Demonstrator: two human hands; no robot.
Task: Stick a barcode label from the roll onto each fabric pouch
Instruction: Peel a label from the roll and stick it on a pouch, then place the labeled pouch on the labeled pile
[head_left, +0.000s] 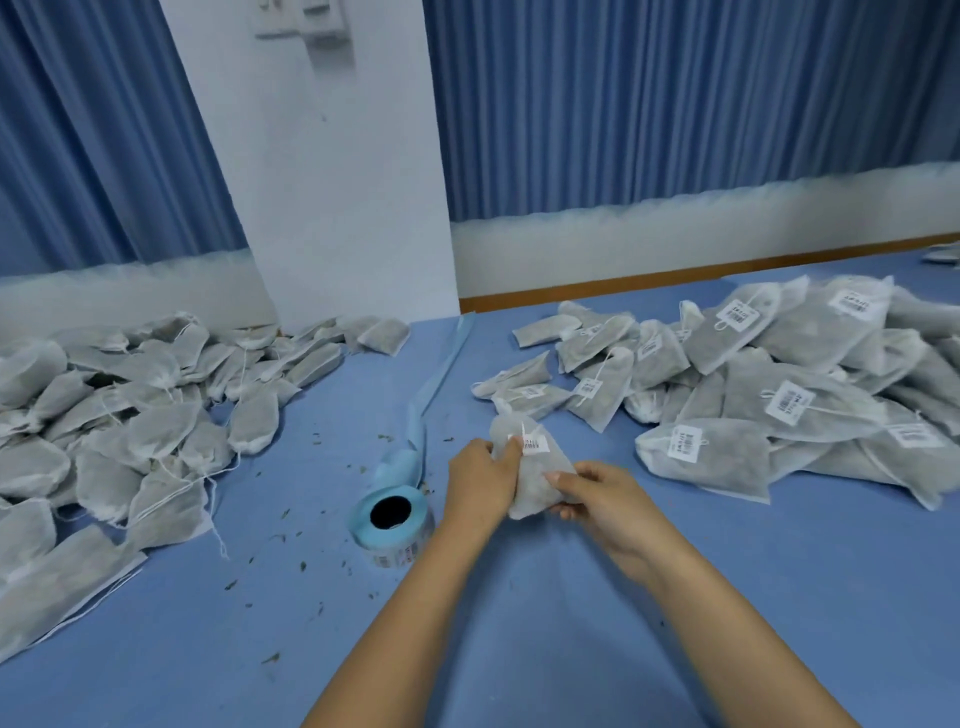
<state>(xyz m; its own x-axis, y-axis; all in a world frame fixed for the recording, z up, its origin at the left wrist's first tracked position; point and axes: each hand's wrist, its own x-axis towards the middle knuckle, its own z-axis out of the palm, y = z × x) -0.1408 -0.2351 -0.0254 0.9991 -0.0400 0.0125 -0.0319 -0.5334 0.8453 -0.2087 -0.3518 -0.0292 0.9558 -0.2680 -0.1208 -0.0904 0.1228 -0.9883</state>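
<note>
Held pouch: a fabric pouch (535, 486) is held just above the blue table (519, 639), between the two hands and just right of the roll. Its long axis runs near to far.
Label: a barcode label (536, 445) is seen on the far part of the pouch face. It is judged to be stuck down already, or nearly so.
Left hand: the left hand (480, 480) is curled round the left edge of the pouch, with a fingertip pressed at the left end of the label.
Right hand: the right hand (597, 501) is closed on the near right part of the pouch, with the thumb laid on top.
Roll: the label roll (392, 519) lies on its side just left of the left hand. Its blue backing strip (439, 369) is trailed away towards the far side.
Labelled pile: the labelled pouches (779, 395) are heaped to the right and farther off. The right hand is the nearer to them.
Unlabelled pile: the bare pouches (130, 415) are spread on the left, well apart from the hands. The left hand is the nearer.
Step judged: pressing is being finished. The pouch would next be passed rightwards to the labelled heap.
Crumbs: dried herb bits (291, 519) are scattered near the roll.
</note>
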